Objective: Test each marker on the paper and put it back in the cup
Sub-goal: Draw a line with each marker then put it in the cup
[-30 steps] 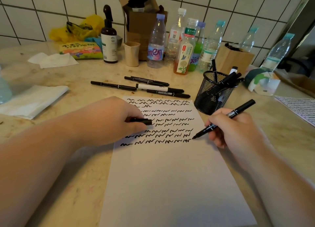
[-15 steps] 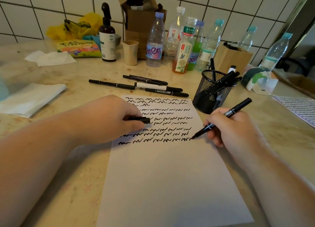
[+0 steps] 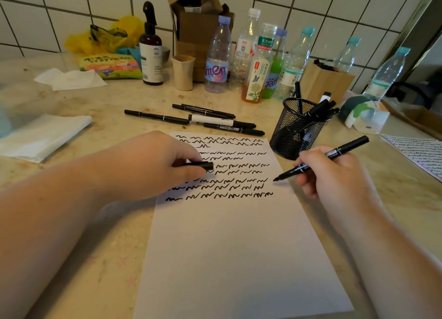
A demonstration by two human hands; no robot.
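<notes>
Head view: a marker lifted off the test sheet, its cap kept ready in the other hand.

We see the right hand [image 3: 334,175] pinching an uncapped black marker [image 3: 320,159] in a writing grip, its tip just above the right edge of the paper [image 3: 239,247], beside the lowest rows of squiggles. The left hand [image 3: 153,165] rests on the sheet, pinning it flat, and holds the marker cap [image 3: 202,166] between thumb and fingers, close by for recapping. The mesh pen cup [image 3: 296,132] stands just beyond the paper's far right corner, within short reach, already holding several markers. We judge the five loose markers [image 3: 198,119] lying past the sheet to be awaiting their test.
</notes>
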